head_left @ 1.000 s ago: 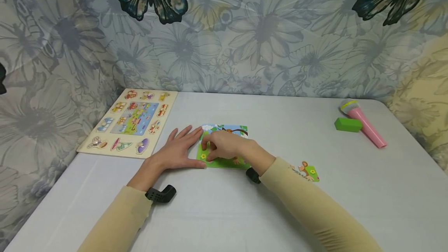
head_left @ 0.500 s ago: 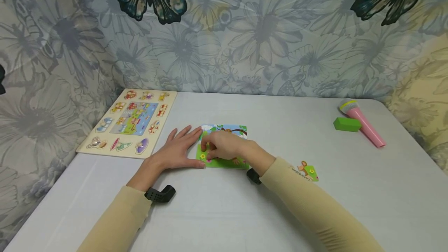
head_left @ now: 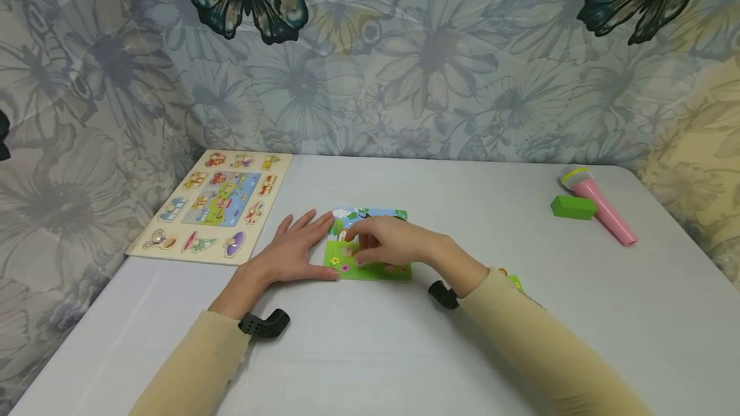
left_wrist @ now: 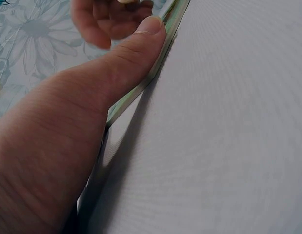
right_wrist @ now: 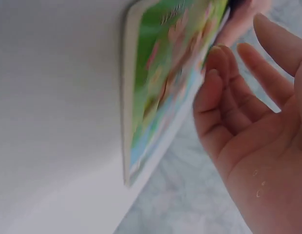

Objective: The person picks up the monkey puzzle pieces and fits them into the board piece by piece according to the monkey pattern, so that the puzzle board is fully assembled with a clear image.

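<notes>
A small green-and-blue picture puzzle board (head_left: 376,271) lies flat on the white table in the head view. My left hand (head_left: 297,249) rests at its left side, fingers spread, thumb along the near corner. In the left wrist view that thumb (left_wrist: 136,51) touches the board's edge. Over the board hovers my right hand (head_left: 393,239), fingers loosely bent and thumb apart, hiding part of the picture. The right wrist view shows nothing between the fingers (right_wrist: 209,92) of that hand. A loose puzzle piece (head_left: 516,283) peeks out from behind the right sleeve.
At the back left lies a larger cream puzzle board (head_left: 173,194) with several vehicle pieces. A green block (head_left: 573,207) and a pink toy microphone (head_left: 607,210) lie together at the right. Behind the table hangs a floral cloth (head_left: 433,82).
My right hand has lifted off the board's picture and shifted slightly right, its sleeve now covering most of the loose piece. The left hand has stayed put.
</notes>
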{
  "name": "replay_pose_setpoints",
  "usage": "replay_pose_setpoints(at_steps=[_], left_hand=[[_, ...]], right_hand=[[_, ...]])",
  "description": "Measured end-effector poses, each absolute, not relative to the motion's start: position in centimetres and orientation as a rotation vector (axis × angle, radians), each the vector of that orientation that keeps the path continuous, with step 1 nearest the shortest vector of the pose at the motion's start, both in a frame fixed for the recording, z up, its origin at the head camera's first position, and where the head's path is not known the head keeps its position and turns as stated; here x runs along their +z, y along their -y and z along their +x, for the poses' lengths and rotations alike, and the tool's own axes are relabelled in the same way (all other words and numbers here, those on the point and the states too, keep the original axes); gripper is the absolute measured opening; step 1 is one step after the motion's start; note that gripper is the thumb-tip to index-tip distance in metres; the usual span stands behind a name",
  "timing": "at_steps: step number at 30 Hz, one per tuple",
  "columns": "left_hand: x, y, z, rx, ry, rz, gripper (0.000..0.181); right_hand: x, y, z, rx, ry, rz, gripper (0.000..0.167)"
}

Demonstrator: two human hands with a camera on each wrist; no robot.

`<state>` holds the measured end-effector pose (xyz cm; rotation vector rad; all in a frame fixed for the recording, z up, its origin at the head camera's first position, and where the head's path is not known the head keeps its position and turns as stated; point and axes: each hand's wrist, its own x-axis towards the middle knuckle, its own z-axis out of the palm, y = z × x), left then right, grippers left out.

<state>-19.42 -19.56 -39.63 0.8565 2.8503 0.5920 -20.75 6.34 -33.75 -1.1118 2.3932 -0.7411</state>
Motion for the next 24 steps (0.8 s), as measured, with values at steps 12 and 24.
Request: replay_pose_setpoints(at_steps=[12,24], left_hand=[[-39.7,19.4,-19.4,0.56,-2.869,0.851,0.115],[-39.7,19.4,-19.4,0.558,-2.866,0.836,0.115]], right_hand=[[-32.5,-12.8,-19.7,-0.872,-2.559,-1.048,0.019],[-33.0,-18.6,-18.7,-0.803,-2.612,-0.941,0.025]])
